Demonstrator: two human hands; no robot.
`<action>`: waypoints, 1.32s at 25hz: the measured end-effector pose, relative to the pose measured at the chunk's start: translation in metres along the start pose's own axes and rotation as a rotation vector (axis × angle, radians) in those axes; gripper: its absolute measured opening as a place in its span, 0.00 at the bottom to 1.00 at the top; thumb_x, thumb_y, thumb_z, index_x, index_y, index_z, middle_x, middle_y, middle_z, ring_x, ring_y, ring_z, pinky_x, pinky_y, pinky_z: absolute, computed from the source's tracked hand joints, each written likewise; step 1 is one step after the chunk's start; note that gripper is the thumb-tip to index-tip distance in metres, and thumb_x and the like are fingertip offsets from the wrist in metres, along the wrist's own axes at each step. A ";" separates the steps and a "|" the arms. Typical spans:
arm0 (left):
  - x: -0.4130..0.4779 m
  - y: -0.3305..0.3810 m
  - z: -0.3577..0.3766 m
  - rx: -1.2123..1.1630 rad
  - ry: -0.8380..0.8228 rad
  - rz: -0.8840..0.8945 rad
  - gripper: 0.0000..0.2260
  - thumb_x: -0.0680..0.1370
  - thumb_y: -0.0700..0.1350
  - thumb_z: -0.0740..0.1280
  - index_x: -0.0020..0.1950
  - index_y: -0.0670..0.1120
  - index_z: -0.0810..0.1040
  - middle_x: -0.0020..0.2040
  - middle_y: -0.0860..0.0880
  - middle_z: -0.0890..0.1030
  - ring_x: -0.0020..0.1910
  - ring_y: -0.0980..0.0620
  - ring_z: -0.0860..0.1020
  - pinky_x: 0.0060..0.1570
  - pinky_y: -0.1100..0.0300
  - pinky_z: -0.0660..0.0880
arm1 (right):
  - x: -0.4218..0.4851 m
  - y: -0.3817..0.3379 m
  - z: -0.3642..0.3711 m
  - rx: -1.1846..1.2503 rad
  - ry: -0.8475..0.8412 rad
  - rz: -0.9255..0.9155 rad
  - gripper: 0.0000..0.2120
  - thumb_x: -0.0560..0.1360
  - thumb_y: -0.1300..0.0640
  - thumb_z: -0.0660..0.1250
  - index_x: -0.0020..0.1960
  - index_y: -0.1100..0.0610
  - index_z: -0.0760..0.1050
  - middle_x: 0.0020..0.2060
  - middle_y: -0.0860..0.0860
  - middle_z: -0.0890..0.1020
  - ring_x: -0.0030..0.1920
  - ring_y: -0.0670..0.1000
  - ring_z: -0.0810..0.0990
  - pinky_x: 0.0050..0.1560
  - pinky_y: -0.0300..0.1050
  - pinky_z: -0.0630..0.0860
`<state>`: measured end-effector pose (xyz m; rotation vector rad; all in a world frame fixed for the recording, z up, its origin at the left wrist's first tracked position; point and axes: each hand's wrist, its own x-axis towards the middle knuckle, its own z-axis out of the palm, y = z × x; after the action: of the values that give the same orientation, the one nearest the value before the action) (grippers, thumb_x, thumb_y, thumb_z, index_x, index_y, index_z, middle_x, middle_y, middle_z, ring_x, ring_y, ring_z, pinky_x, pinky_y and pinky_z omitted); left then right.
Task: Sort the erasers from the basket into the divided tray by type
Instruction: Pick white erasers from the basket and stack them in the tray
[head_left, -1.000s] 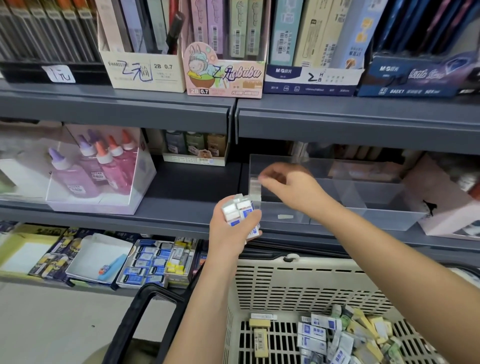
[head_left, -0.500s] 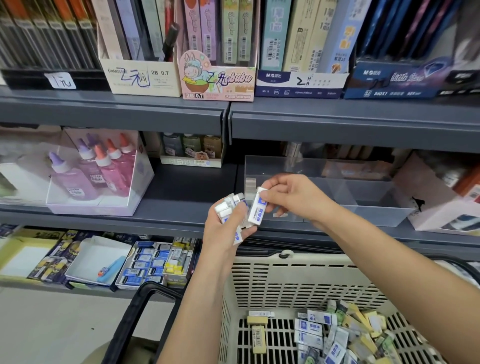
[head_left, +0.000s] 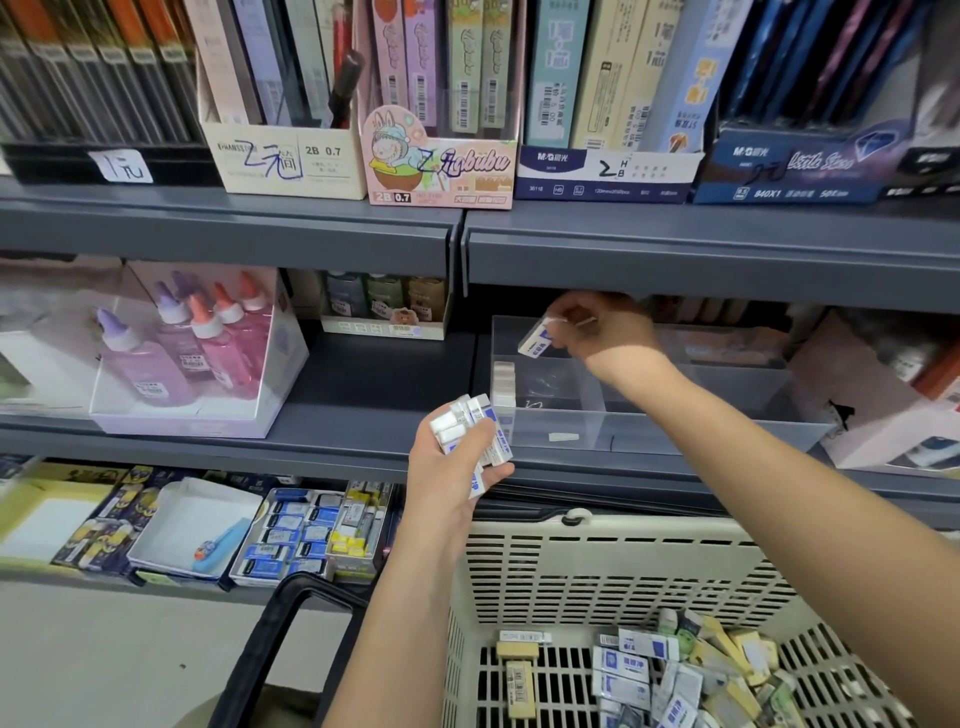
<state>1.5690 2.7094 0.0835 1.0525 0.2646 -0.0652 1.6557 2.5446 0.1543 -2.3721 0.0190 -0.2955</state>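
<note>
1. Since half a second ago, the right hand (head_left: 605, 330) has left the bundle. It has carried one eraser (head_left: 535, 339) up to the middle of the frame, over the rear left part of the clear divided tray (head_left: 675, 434).
2. Left of centre, the left hand (head_left: 454, 467) is curled round a bundle of erasers (head_left: 470, 423), clamped between thumb and fingers. Their long axes run roughly upright, with the white ends uppermost and leaning a little left.
3. Just right of the bundle, a stack of white erasers (head_left: 504, 387) stands against the tray's left wall, in what looks like its front left compartment.
4. The single eraser is white with a blue-printed sleeve. Its long axis slants from lower left to upper right, with the lower end free and the upper end at the fingertips.
5. The right hand pinches that upper end between thumb and fingertips, the remaining fingers loosely bent. Its forearm reaches in from the lower right corner.
6. At the bottom right, the slotted basket (head_left: 597, 571) holds the loose erasers (head_left: 654, 670), which lie at mixed angles.
</note>
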 end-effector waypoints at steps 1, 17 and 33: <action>0.000 0.000 0.000 -0.001 -0.004 0.001 0.11 0.74 0.38 0.69 0.53 0.50 0.75 0.47 0.48 0.82 0.40 0.54 0.83 0.32 0.62 0.78 | 0.001 -0.001 0.006 -0.020 -0.016 -0.012 0.05 0.73 0.58 0.67 0.46 0.49 0.77 0.42 0.49 0.82 0.47 0.52 0.80 0.49 0.40 0.72; 0.000 0.001 0.001 0.011 -0.007 -0.005 0.11 0.74 0.38 0.69 0.53 0.50 0.74 0.48 0.47 0.81 0.41 0.54 0.82 0.33 0.62 0.77 | 0.008 -0.005 0.038 -0.125 -0.203 -0.042 0.06 0.75 0.59 0.64 0.51 0.54 0.76 0.46 0.51 0.83 0.49 0.52 0.80 0.54 0.43 0.75; -0.005 0.004 0.003 0.053 -0.102 -0.001 0.13 0.74 0.36 0.69 0.55 0.49 0.75 0.47 0.45 0.82 0.41 0.54 0.82 0.33 0.62 0.77 | -0.053 -0.018 0.019 0.173 -0.464 -0.124 0.05 0.73 0.54 0.69 0.47 0.55 0.80 0.36 0.51 0.83 0.35 0.45 0.80 0.37 0.32 0.75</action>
<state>1.5655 2.7082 0.0897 1.0980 0.1714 -0.1268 1.6069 2.5759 0.1425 -2.2184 -0.3584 0.1928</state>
